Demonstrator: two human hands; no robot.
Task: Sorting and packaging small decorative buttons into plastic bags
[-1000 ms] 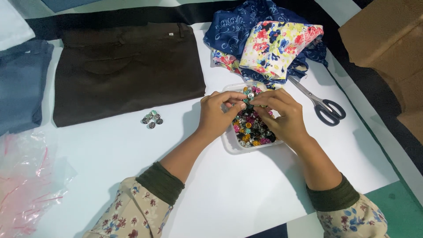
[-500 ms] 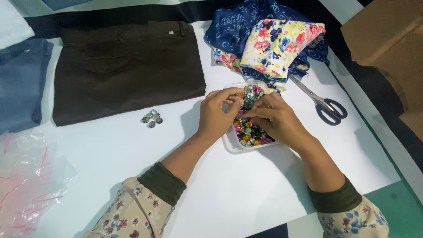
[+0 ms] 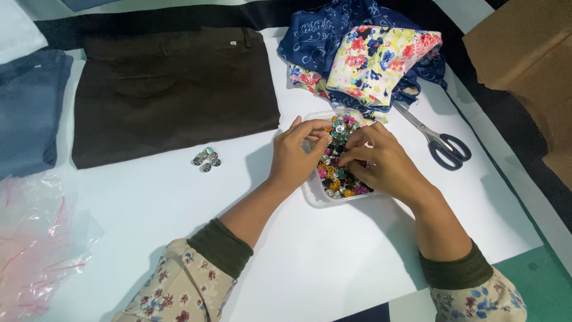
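**Worktable inventory: both hands in a tub of coloured buttons**

1. Clear shallow plastic tub [image 3: 311, 192], rectangular, standing on the white table sheet [image 3: 333, 262] at centre right. It is filled with a heap of small round shiny buttons [image 3: 338, 179] in pink, green, gold, silver and dark tones.

2. Left hand [image 3: 296, 156], over the tub's left edge, palm down. Fingers curled inward with the tips drawn together above the heap; whether a button is pinched between them cannot be told.

3. Right hand [image 3: 381, 161], over the right half of the tub, covering part of the heap. Fingers bent, tips meeting close to those of the left hand; anything held is hidden from view. Both forearms wear cream floral sleeves with dark green cuffs.

4. Small cluster of silvery and green buttons [image 3: 207, 160], loose on the sheet, left of the tub and apart from it, just below item 5.

5. Dark brown folded trousers [image 3: 173, 89], flat, upper left of the sheet.

6. Blue denim garment [image 3: 27, 107], folded, at the far left, beside the trousers.

7. Bundle of fabrics: navy patterned cloth [image 3: 322, 36] under a yellow floral cloth [image 3: 375, 59], just behind the tub.

8. Steel scissors with dark grey handles [image 3: 438, 140], closed, right of the tub.

9. Crumpled clear plastic bag [image 3: 36, 244], lower left.

10. Brown cardboard box [image 3: 524, 53], upper right corner.
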